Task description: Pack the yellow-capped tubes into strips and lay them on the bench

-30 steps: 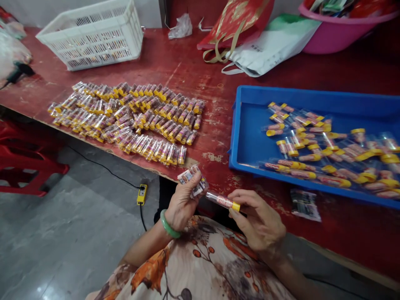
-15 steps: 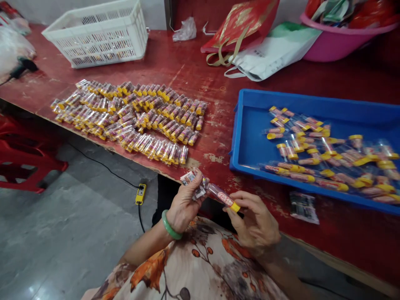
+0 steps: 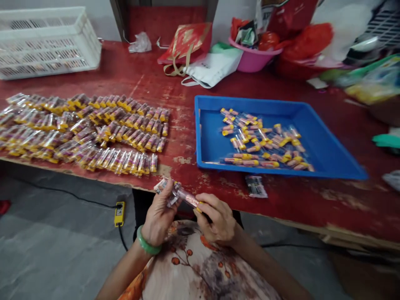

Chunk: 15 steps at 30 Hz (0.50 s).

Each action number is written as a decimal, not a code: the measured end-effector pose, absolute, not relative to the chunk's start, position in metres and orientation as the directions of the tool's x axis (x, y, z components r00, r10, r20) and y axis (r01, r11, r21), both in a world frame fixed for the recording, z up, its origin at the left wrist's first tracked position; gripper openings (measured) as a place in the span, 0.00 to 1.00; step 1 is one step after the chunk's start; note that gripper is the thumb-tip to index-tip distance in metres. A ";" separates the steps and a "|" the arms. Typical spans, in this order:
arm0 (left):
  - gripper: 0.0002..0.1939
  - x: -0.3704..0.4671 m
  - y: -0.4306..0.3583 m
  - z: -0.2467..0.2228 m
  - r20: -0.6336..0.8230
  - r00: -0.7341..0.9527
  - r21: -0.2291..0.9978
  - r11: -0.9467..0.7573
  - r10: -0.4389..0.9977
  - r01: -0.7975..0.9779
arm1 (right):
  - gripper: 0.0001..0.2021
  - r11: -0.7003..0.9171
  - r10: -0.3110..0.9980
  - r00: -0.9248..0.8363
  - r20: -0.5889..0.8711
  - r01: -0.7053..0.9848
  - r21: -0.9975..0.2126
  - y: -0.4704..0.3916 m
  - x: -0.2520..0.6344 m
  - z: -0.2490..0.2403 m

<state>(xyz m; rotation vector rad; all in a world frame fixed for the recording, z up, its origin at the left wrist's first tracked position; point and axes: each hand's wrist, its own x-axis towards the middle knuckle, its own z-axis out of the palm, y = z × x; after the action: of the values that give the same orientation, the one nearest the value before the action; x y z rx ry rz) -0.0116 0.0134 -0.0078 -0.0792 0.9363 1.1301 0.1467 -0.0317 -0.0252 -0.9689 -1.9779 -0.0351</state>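
Note:
A clear tube with a yellow cap is held between my two hands over my lap, at the table's front edge. My left hand wears a green bangle and grips crumpled printed plastic packets against the tube's far end. The fingers of my right hand pinch the yellow-cap end. To the left, rows of wrapped yellow-capped tubes lie on the red table. A blue tray on the right holds several loose yellow-capped tubes.
A dark small packet lies in front of the blue tray. At the back are a white crate, a red bag, a white bag and a pink basin. A yellow socket strip is on the floor.
The view has turned to the right, showing more of the tray and the table's right side. My right hand's fingers have closed further around the cap end; my left hand still grips the packets.

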 end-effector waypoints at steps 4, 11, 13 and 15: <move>0.10 -0.007 0.012 -0.011 -0.655 0.081 0.404 0.438 0.752 -0.803 | 0.17 0.708 0.576 -0.353 0.737 0.666 -0.234 -0.037 0.148 -0.032; 0.15 -0.004 0.011 -0.012 -0.639 0.060 0.425 0.417 0.766 -0.803 | 0.22 0.588 0.706 -0.156 0.691 0.673 -0.449 -0.042 0.148 -0.042; 0.14 -0.005 0.010 -0.013 -0.615 0.061 0.440 0.407 0.786 -0.800 | 0.24 0.597 0.692 -0.161 0.704 0.675 -0.433 -0.043 0.147 -0.042; 0.14 -0.004 0.009 -0.015 -0.598 0.067 0.446 0.402 0.798 -0.800 | 0.26 0.611 0.690 -0.175 0.702 0.662 -0.435 -0.043 0.146 -0.041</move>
<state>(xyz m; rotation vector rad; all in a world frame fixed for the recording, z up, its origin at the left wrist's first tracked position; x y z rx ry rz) -0.0042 0.0087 -0.0147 -0.0019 0.9003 1.2039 0.1463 -0.0427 -0.0409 -1.0821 -1.8807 0.0376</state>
